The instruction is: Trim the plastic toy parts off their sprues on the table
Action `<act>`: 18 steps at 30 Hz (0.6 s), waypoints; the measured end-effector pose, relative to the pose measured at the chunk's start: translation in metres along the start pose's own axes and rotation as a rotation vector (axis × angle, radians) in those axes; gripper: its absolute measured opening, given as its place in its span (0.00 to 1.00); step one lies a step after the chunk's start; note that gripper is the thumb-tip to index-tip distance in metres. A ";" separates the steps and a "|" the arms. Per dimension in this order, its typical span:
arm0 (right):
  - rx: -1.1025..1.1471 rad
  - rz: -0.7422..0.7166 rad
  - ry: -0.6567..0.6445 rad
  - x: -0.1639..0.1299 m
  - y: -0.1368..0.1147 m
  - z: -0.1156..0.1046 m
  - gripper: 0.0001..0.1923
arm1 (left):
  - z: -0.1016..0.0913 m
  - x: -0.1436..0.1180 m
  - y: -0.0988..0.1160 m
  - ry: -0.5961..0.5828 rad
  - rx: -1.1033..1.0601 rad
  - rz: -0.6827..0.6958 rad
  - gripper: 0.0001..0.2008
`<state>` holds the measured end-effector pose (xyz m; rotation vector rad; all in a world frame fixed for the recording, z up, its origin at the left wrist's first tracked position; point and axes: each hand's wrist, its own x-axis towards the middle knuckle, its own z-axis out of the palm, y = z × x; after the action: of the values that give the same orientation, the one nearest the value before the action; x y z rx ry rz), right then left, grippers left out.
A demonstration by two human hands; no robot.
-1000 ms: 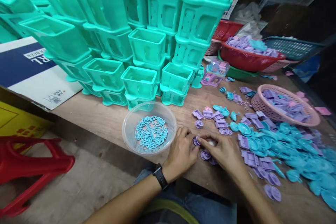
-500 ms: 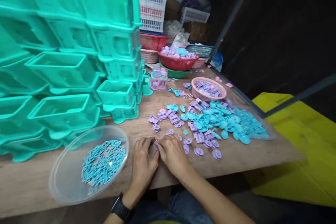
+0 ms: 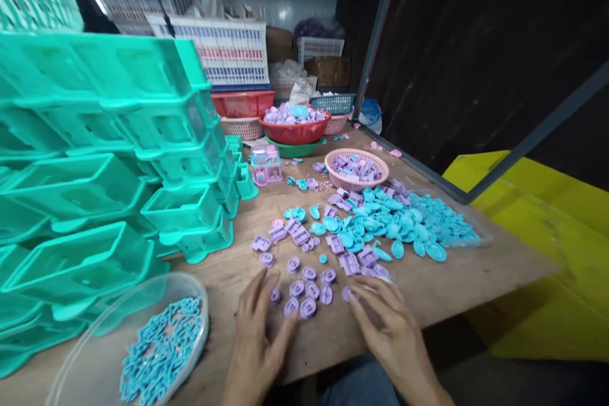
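Observation:
My left hand (image 3: pixel 257 330) rests low over the wooden table with thumb and fingers spread. Close to its fingertips lie small oval purple plastic pieces (image 3: pixel 308 309), several of them grouped between my two hands. My right hand (image 3: pixel 392 323) is on the other side of the group, its fingers stretched out and apart. Its fingertips touch or nearly touch one purple piece (image 3: pixel 347 294) on the tabletop; I see no grip on it. Beyond the group are rectangular purple parts (image 3: pixel 297 231) and a spread heap of turquoise oval parts (image 3: pixel 392 225).
Stacked green plastic housings (image 3: pixel 176 168) rise on the left. In front of them, a clear bowl (image 3: pixel 203 320) contains turquoise hook-like pieces (image 3: pixel 162 349). A pink basket (image 3: pixel 354 185) and a red basket (image 3: pixel 295 133) hold purple parts farther back. A metal frame bar (image 3: pixel 419 165) borders the table's right side.
My hands were close together over a small purple piece; now they have moved apart, fingers spread, uncovering the group of purple pieces. The view has swung up and right.

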<state>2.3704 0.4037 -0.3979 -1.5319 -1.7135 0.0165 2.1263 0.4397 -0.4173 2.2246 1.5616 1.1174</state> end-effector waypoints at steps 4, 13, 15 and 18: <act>-0.272 0.012 0.062 -0.011 0.058 0.004 0.23 | 0.025 0.005 0.004 -0.174 0.134 0.090 0.31; -0.218 -0.037 -0.053 0.024 0.075 0.036 0.23 | 0.072 0.049 0.047 -0.387 0.094 0.253 0.34; -0.205 -0.029 -0.029 0.037 0.080 0.033 0.22 | 0.070 0.059 0.051 -0.408 0.089 0.305 0.35; -0.186 -0.057 -0.023 0.059 0.091 0.016 0.19 | 0.062 0.068 0.035 -0.270 0.215 0.164 0.32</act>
<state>2.4408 0.4848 -0.4225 -1.6211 -1.8175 -0.1592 2.2036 0.4998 -0.4093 2.5569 1.4674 0.6731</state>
